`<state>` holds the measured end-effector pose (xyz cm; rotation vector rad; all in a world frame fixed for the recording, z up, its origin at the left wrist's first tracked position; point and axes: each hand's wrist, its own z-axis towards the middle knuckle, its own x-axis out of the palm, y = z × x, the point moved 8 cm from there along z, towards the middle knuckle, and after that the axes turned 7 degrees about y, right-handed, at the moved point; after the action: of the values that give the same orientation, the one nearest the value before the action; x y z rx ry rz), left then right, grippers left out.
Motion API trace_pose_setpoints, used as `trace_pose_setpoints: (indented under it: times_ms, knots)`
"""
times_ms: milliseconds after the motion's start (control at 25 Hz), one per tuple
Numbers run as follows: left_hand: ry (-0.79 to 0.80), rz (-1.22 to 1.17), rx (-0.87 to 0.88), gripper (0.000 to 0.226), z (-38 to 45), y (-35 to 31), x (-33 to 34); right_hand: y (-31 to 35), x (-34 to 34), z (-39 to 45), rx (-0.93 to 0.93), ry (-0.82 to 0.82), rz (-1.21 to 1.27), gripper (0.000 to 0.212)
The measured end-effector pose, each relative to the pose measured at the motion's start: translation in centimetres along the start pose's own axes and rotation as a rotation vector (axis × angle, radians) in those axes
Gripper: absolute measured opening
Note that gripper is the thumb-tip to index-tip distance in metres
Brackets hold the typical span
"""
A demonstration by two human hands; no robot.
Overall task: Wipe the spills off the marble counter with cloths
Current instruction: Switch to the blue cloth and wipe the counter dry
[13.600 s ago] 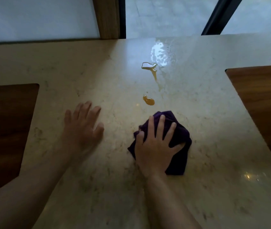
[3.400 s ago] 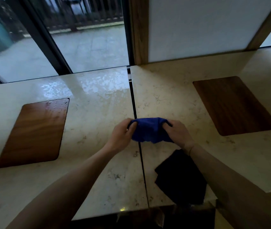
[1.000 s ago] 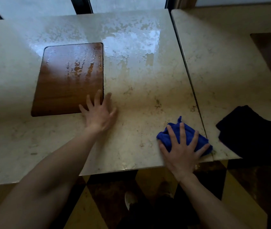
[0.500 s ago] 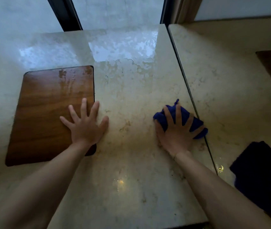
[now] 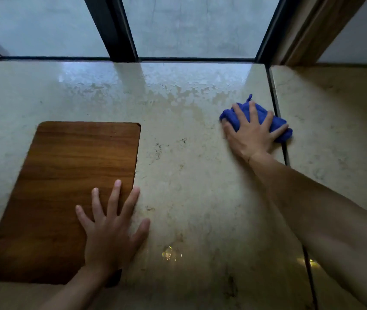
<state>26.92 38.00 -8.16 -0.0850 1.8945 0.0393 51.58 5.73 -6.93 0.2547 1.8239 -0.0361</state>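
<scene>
A bunched blue cloth (image 5: 277, 126) lies on the pale marble counter (image 5: 189, 175), beside the dark seam between two slabs. My right hand (image 5: 250, 134) presses flat on the cloth with fingers spread. My left hand (image 5: 113, 229) rests flat with straight fingers, partly on the counter and partly on a wooden inlay. A streaky wet film (image 5: 178, 90) covers the counter's far part below the window. No coloured spill shows.
A brown wooden inlay panel (image 5: 61, 186) is set flush in the counter at left. The dark seam (image 5: 278, 121) splits this slab from another slab (image 5: 334, 130) at right. Window glass and dark frames (image 5: 115, 30) stand at the far edge.
My right hand has pushed the blue cloth farther away along the seam. The view has moved forward; the dark cloth at lower right has dropped out of sight. My left hand stays flat.
</scene>
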Motion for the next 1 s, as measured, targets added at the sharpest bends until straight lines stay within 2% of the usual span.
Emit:
trace_pose_setpoints:
  times_ms: [240, 480, 680, 1000]
  knots:
    - [-0.052, 0.015, -0.014, 0.077, 0.4, -0.2, -0.3, 4.0, -3.2, 12.5, -0.048, 0.068, 0.008, 0.069]
    - [-0.072, -0.002, -0.023, 0.081, 0.6, -0.3, -0.5, 8.1, -4.5, 16.5, -0.168, 0.078, 0.000, 0.070]
    - [-0.044, -0.013, -0.029, 0.078, 0.5, -0.1, -0.3, 9.5, -2.3, 11.7, -0.386, 0.066, -0.062, 0.059]
    - [-0.089, -0.051, 0.006, 0.078, 0.7, -0.1, -0.6, 8.2, 1.3, -2.2, -0.454, 0.061, -0.049, 0.058]
